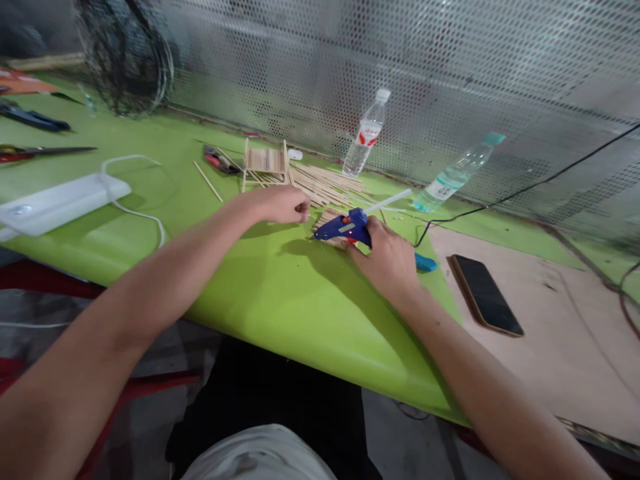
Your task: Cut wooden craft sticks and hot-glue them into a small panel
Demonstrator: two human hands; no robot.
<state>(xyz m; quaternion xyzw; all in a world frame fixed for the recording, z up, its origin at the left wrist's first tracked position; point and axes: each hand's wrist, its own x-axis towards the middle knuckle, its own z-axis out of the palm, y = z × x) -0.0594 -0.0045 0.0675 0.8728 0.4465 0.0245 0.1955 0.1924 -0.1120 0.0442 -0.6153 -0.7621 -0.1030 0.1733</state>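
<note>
A blue hot glue gun (345, 227) with a white glue stick (390, 200) in its back end is gripped in my right hand (387, 257). Its nozzle points left, low over the green table. Partly hidden beneath the gun lies a small panel of wooden sticks (329, 217). My left hand (284, 204), fingers curled in, hovers just left of that panel; whatever its fingertips may pinch is too small to make out. Behind the left hand stands a little frame built of sticks (265, 161). Many loose wooden sticks (325, 185) are spread behind both hands.
Two water bottles, one white-capped (367, 137) and one green-capped (457, 175), stand by the perforated metal screen (300, 67). A phone (485, 293) lies at right. Pliers (220, 160), a white power strip (65, 203) and scissors (45, 152) are leftward. A black cord (500, 198) crosses behind.
</note>
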